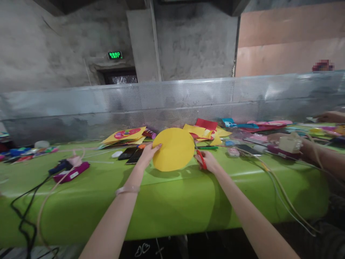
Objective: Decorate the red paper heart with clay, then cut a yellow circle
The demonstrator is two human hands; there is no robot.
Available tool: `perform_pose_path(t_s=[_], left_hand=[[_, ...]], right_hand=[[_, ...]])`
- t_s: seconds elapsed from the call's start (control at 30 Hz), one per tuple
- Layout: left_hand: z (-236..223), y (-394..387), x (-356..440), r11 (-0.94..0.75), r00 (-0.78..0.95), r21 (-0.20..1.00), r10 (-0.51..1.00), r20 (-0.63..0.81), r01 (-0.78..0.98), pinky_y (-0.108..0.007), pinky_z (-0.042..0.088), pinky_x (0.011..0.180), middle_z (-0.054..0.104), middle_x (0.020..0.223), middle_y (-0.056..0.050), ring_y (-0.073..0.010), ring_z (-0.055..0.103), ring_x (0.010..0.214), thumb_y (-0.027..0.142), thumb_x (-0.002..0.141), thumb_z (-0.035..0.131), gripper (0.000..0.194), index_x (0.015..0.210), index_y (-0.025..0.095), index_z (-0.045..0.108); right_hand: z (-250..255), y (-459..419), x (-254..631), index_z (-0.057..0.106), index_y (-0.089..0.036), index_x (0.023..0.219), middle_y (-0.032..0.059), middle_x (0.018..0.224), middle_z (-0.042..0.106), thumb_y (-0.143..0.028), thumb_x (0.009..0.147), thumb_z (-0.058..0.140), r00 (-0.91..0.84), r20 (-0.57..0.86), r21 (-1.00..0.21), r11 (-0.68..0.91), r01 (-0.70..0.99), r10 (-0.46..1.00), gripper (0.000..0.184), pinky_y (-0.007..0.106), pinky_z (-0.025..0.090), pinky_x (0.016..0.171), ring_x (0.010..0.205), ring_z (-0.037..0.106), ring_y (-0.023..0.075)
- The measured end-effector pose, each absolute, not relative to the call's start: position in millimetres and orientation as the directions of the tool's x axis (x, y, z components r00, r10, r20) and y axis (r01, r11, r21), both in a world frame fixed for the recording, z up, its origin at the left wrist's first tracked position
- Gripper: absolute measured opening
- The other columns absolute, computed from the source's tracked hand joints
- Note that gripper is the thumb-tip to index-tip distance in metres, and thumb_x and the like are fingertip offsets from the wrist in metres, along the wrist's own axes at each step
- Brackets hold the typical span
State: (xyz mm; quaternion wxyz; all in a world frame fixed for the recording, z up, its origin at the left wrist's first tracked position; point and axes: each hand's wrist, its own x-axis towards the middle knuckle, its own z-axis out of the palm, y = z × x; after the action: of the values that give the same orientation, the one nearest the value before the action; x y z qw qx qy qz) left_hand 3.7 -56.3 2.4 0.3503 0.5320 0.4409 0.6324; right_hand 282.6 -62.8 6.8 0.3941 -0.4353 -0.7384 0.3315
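Observation:
A round yellow sheet of paper (174,150) is held up over the green-covered table, its face towards me. My left hand (147,154) is closed on its left edge, thumb on the near side. In my right hand (209,161) is a pair of scissors (201,158) with red handles, fingers wrapped round them. The blades point up and away, close beside the disc's right edge; whether they touch the paper I cannot tell. Behind the disc to the right lie yellow paper scraps (201,132) and a red sheet (206,124).
Phones (132,155) lie left of the disc, below a stack of decorated yellow sheets (124,135). A purple power strip (72,172) with cables sits further left. Another person's arm (314,149) reaches in at right, near a second power strip (283,152). A perforated metal screen (172,95) stands behind.

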Motion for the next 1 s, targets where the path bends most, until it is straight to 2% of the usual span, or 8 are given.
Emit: perform_pose_path(t_s=[0.43,1.0], left_hand=[[2.5,-57.2,4.1,-0.37,-0.186,0.928,0.91,0.37,0.038,-0.034,0.049,0.079,0.066,0.102,-0.012,-0.0223,0.063,0.086,0.041,0.06,0.072,0.047,0.096,0.013,0.062],[4.7,-59.0,5.4,-0.364,-0.306,0.93,0.88,0.364,0.061,-0.028,0.051,0.065,0.068,0.092,-0.012,-0.0194,0.064,0.074,0.04,0.062,0.071,0.039,0.087,0.011,0.062]], right_hand=[[4.0,-59.5,283.2,0.036,-0.018,0.054,-0.0041,0.042,0.041,-0.031,0.071,0.045,-0.321,0.306,-0.8,0.425,0.424,0.896,0.023,0.02,0.034,0.041,0.038,0.045,0.0094],[3.4,-57.2,282.7,0.038,-0.018,0.054,-0.0025,0.043,0.043,-0.032,0.071,0.043,-0.337,0.36,-0.735,0.487,0.473,0.87,0.023,0.022,0.031,0.041,0.038,0.043,0.0096]])
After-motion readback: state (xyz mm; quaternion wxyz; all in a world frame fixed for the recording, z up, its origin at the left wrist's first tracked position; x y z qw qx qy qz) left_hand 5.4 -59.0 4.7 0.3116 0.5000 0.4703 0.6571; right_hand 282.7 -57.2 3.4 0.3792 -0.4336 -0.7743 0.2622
